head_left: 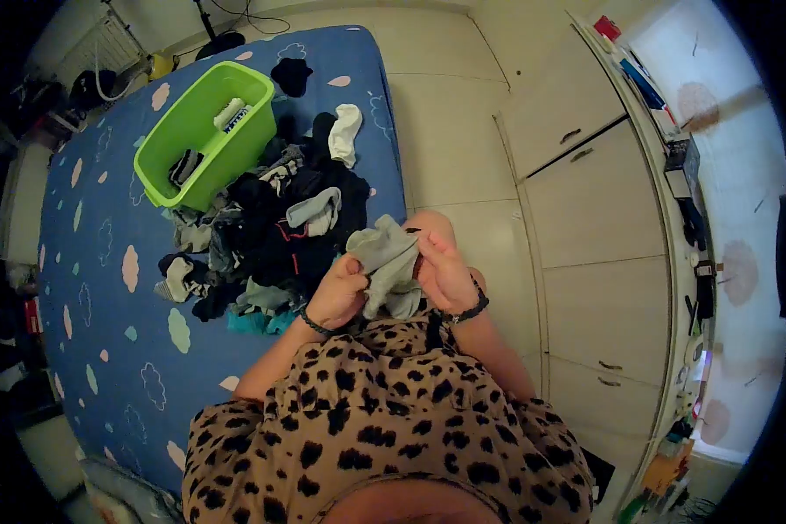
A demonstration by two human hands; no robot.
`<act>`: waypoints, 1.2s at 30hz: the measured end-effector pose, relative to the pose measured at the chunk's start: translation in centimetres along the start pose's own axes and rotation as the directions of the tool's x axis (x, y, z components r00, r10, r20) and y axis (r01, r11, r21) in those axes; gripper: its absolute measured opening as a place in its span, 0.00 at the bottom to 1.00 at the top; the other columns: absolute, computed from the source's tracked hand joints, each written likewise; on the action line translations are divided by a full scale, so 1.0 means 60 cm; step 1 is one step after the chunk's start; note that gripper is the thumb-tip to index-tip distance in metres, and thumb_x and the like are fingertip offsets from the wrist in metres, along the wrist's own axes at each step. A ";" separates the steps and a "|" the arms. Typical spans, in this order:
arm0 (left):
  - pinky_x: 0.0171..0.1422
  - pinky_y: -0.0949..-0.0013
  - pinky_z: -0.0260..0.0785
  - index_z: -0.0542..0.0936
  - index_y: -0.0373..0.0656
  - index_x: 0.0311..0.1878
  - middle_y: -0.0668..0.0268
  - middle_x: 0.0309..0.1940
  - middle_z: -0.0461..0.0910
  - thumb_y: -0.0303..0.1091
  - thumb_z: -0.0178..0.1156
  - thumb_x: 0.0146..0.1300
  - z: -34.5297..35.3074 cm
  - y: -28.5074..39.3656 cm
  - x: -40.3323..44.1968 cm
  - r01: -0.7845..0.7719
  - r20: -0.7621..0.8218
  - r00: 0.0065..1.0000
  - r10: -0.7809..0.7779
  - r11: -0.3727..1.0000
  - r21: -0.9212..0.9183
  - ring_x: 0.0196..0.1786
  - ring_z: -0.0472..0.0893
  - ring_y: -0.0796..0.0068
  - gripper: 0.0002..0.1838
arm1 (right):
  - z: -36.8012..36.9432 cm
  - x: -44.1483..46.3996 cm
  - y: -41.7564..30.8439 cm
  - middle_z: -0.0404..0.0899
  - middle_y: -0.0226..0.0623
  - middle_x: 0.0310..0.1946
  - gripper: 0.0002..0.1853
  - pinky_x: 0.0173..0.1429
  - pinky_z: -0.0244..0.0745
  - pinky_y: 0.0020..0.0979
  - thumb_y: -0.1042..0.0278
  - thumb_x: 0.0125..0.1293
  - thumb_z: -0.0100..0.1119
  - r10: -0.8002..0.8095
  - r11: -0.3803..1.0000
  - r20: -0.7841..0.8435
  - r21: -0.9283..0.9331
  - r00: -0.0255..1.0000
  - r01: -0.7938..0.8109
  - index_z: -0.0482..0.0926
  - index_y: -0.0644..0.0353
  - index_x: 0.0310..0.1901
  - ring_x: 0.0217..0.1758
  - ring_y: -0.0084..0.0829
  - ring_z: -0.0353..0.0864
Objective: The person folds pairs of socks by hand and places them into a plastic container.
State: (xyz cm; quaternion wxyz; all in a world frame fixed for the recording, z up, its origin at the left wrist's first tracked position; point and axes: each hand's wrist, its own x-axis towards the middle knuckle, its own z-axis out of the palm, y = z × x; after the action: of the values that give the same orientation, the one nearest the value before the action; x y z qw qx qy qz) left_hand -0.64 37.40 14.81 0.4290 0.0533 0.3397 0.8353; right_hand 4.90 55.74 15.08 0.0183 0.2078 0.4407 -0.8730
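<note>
Between my hands, over my lap, hangs a pair of light grey socks [384, 262], bunched so that I cannot tell one from the other. My left hand [339, 293] pinches their left edge with curled fingers. On the other side my right hand [445, 272] is closed on their upper right edge. Just beyond lies a heap of dark clothes and socks [262, 236] on the bed. A grey sock [316, 211] rests on the heap's near right part, and a white sock [345, 135] lies at its far right.
A green plastic basket [153, 144] with a few rolled socks inside stands on the blue patterned bed [105, 306]. A black bundle [292, 77] lies behind it. Pale cabinets [598, 218] line the right side, across a tiled floor [454, 157].
</note>
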 end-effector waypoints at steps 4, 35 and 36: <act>0.66 0.60 0.65 0.69 0.36 0.61 0.62 0.59 0.74 0.28 0.53 0.65 0.005 0.002 0.003 0.099 -0.085 0.991 -0.101 0.995 -0.030 0.60 0.74 0.68 0.21 | 0.005 -0.004 0.017 0.75 0.26 0.38 0.09 0.49 0.68 0.21 0.64 0.73 0.48 -0.177 0.934 0.011 -0.313 0.984 0.172 0.74 0.60 0.44 0.41 0.17 0.72; 0.40 0.79 0.66 0.83 0.36 0.46 0.67 0.42 0.80 0.20 0.58 0.60 0.008 0.009 -0.010 -0.255 -0.092 0.921 0.378 0.767 0.589 0.37 0.75 0.83 0.12 | 0.045 0.002 -0.018 0.74 0.34 0.48 0.13 0.59 0.68 0.28 0.75 0.67 0.48 -0.151 0.984 -0.002 0.094 0.989 0.150 0.71 0.65 0.52 0.52 0.27 0.74; 0.40 0.79 0.66 0.83 0.36 0.46 0.67 0.42 0.80 0.20 0.58 0.60 0.008 0.010 -0.008 -0.257 -0.090 0.922 0.377 0.767 0.588 0.37 0.75 0.83 0.12 | 0.035 0.009 -0.014 0.74 0.34 0.48 0.13 0.59 0.68 0.28 0.75 0.67 0.48 -0.153 0.984 -0.003 0.093 0.988 0.153 0.71 0.65 0.52 0.52 0.27 0.74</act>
State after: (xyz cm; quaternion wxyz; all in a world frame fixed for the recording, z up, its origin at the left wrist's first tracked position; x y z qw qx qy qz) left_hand -0.56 37.08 15.65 0.2087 0.1495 0.5995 0.7581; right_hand 3.51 54.71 16.61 -0.0575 0.1722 0.4144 -0.8918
